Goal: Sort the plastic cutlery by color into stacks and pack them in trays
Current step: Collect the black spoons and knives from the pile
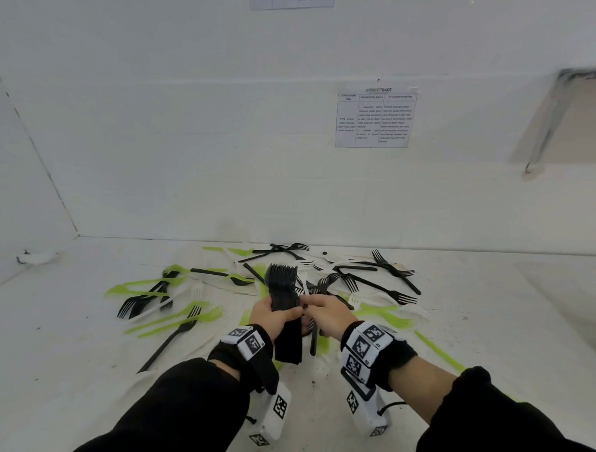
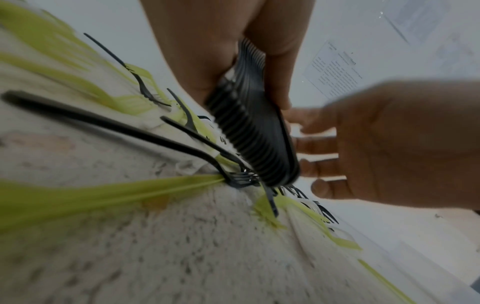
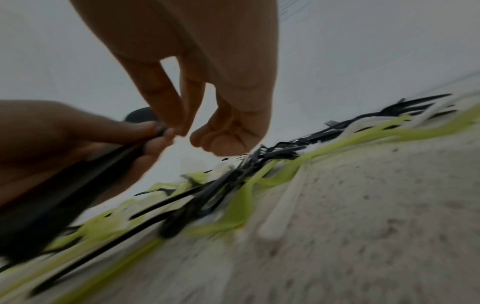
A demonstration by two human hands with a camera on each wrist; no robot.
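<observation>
**Black fork stack held upright between both hands, loose forks fanned out beyond**

Nearest the body, the left hand (image 1: 276,317) is wrapped round a thick stack of black forks (image 1: 284,303), thumb across the front at about mid-length, handles pointing back toward the wrists and tines up and away toward the wall. The stack's long axis runs nearly straight out from the person, tilted up off the worktop (image 1: 66,353). The right hand (image 1: 324,313) is right beside it, fingertips meeting the stack's right edge; in the right wrist view its fingers (image 3: 166,102) hang loosely bent with thumb and forefinger close together, and nothing can be made out between them, so I judge it is squaring or steadying the stack, not carrying a fork of its own.

Just past the right hand lie the closest loose black forks (image 1: 342,281), tines toward the hands, so the right hand is the nearer one for the next pick. More black forks (image 1: 386,273) lie further out to the right, others left of the left hand (image 1: 142,303), handles at mixed angles. Green forks (image 1: 185,318) spread on both sides and under the hands, and white forks (image 1: 329,260) mix in toward the wall. No tray is in view.

Furthest off, a printed sheet (image 1: 375,118) on the wall carries the heading "INSIGHTTRACE"; its table text is too small to read. The wrist bands (image 1: 366,346) bear square black-and-white markers.
</observation>
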